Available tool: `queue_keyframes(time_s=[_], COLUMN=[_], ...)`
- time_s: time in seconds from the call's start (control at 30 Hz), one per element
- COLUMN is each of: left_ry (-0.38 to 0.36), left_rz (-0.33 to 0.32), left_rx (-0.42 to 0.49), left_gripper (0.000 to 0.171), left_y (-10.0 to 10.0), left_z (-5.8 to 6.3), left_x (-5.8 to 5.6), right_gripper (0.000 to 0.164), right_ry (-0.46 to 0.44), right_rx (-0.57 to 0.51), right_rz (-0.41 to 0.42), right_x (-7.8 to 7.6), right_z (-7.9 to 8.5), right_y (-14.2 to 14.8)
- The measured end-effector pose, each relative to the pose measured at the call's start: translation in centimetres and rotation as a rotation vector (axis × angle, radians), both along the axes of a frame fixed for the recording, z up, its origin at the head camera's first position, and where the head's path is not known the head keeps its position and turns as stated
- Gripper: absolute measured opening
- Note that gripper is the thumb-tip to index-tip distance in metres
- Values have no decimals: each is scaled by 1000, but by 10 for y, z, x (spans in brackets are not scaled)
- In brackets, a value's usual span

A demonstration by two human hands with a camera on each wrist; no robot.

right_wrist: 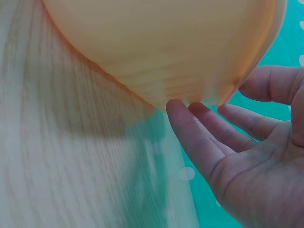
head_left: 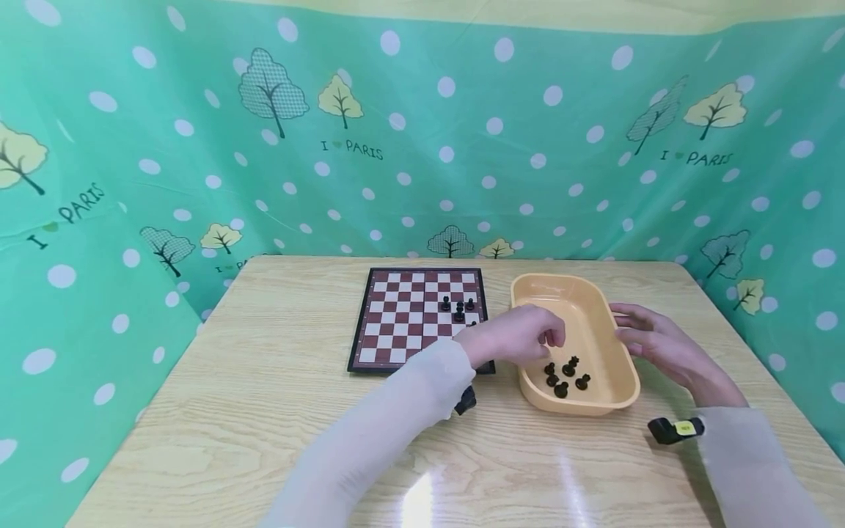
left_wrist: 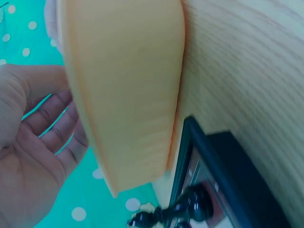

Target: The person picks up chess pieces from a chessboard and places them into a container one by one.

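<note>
The black chess pieces (head_left: 570,369) lie just your side of your nearer left grip (head_left: 521,334), its hold impossible to tell, while your loose-fingered right grip (head_left: 656,345) flanks the tray (head_left: 584,315).

From above, the head view faces forward and down, while 2 close wrist views share the tan basin (left_wrist: 123,95).

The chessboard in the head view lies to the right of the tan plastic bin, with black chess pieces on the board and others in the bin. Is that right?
One side is wrong: the head view shows the chessboard to the left of the tan plastic bin. Black chess pieces are on the board, with others in the bin.
</note>
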State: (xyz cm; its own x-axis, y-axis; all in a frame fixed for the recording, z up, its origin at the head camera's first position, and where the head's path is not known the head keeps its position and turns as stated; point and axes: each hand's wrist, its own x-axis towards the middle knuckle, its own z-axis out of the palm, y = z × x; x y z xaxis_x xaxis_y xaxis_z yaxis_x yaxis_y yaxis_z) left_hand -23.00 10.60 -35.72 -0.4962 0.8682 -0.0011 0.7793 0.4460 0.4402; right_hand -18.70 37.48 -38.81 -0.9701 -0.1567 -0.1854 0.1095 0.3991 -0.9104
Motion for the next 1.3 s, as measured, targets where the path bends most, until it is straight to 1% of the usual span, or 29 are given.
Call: queue_keyframes(time_s=[0.1, 0.27, 0.43, 0.57, 0.67, 0.8, 0.93, 1.0, 1.1, 1.2, 1.3], left_ry=[3, 26, 60, 101, 98, 75, 96, 97, 77, 50, 49], left_rz=[0, 4, 7, 24, 51, 80, 119, 151, 191, 221, 241], left_rx=[18, 9, 17, 42, 60, 90, 106, 102, 99, 125, 161], left_gripper=[21, 21, 22, 21, 19, 18, 16, 16, 17, 19, 20], left_y=[-8, -20, -33, -44, -53, -67, -82, -89, -100, -110, -119], left_z=[3, 8, 7, 7, 8, 10, 11, 11, 8, 2, -4], left_x=[-1, -1, -2, -3, -3, -5, -9, -11, -13, -17, -21], right_gripper=[66, 66, 66, 66, 66, 66, 68, 68, 67, 65, 65], right_ry=[11, 5, 15, 11, 8, 11, 13, 15, 14, 19, 21], right_rx=[-11, -5, -15, -14, -17, -17, -22, -22, -8, -5, -4], right_rz=[8, 0, 8, 5, 4, 14, 12, 15, 17, 21, 20], right_x=[0, 0, 3, 4, 3, 1, 0, -1, -1, 0, 2], right_z=[0, -1, -2, -2, -2, -2, 0, 1, 0, 0, -1], right_y=[0, 1, 3, 4, 3, 2, 0, 0, 0, 0, 1])
